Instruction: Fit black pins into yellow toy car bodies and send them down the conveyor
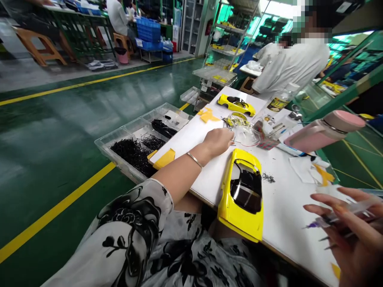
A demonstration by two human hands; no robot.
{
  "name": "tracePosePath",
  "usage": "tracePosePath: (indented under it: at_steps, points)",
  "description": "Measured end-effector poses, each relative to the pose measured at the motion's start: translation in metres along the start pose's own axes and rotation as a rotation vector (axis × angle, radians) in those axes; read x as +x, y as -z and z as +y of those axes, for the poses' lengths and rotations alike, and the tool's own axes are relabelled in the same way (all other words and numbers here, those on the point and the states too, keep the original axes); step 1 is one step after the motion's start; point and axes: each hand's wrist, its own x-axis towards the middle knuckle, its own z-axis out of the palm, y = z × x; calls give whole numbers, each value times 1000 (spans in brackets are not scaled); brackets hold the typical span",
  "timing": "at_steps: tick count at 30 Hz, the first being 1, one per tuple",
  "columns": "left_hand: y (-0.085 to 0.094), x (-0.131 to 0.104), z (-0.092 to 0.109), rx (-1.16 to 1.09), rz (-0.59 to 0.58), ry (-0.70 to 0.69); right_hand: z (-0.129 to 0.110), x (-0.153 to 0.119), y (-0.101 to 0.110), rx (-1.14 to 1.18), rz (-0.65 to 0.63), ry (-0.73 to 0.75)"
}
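My left hand (217, 141) reaches over the white table with its fingers curled together; what they pinch, if anything, is hidden. Just past it are thin black strips and a clear plastic bag (243, 133) with yellow bits inside. A yellow toy car body (242, 195) with dark windows lies nearer me, jutting over the table's front edge. At the right, slightly blurred, my right hand (356, 227) holds a clear syringe (353, 209) with a purple tip. Two thin dark points, perhaps tweezers, also stick out from that hand.
A second yellow car body (236, 104) lies at the table's far end. A clear tray (119, 137) of black strips adjoins the left edge. A pink bottle (326, 129), a jar (279, 99) and paper scraps sit to the right. Beyond sits a person in white (296, 67).
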Motion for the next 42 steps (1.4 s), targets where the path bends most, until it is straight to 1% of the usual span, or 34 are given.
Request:
tracePosePath:
  at_steps: [2,3,7,10,12,16,20,22,24,26,28,29,30,31,32,33,35,37,38,40,42]
  points:
    - [-7,4,3,-6,3,-42,2,0,6,-41,-20,38]
    - [-11,6,5,-6,-4,-55,2,-1,10,-45,-54,31]
    - [-24,10,8,-2,-40,-72,1,-2,25,13,-173,-79]
    - [-27,11,8,-9,-36,-68,4,-3,30,34,-161,-92]
    - [-27,13,8,-15,-27,-39,7,-2,31,78,-169,-102]
    - [-28,22,13,-44,-44,56,15,3,33,221,-212,-130]
    - [-27,25,13,-127,-29,93,26,14,42,422,-178,-235]
    - [-22,22,9,-180,1,114,32,20,46,570,-153,-290]
    - [-12,18,4,-239,39,134,36,25,48,696,-148,-347]
    - [4,11,2,-301,84,132,37,27,47,764,-136,-367]
    - [24,-1,5,-360,114,102,34,26,43,791,-126,-349]
    - [34,-10,9,-406,121,69,32,26,39,810,-130,-329]
    - [43,-21,14,-523,137,14,30,25,36,837,-143,-311]
    - [51,-33,20,-603,121,-53,28,24,33,874,-169,-300]
    - [58,-47,26,-620,88,-122,25,23,29,920,-196,-289]
    - [63,-62,33,-582,55,-187,23,22,26,963,-229,-284]
    - [68,-88,46,-419,-2,-358,21,22,20,1012,-302,-282]
    - [68,-108,57,-157,-23,-497,22,24,14,1015,-381,-267]
    - [67,-113,61,-39,-32,-545,24,25,11,1007,-417,-252]
    - [65,-118,68,142,-3,-630,28,28,6,990,-469,-223]
    - [64,-116,75,243,32,-710,31,29,3,979,-495,-208]
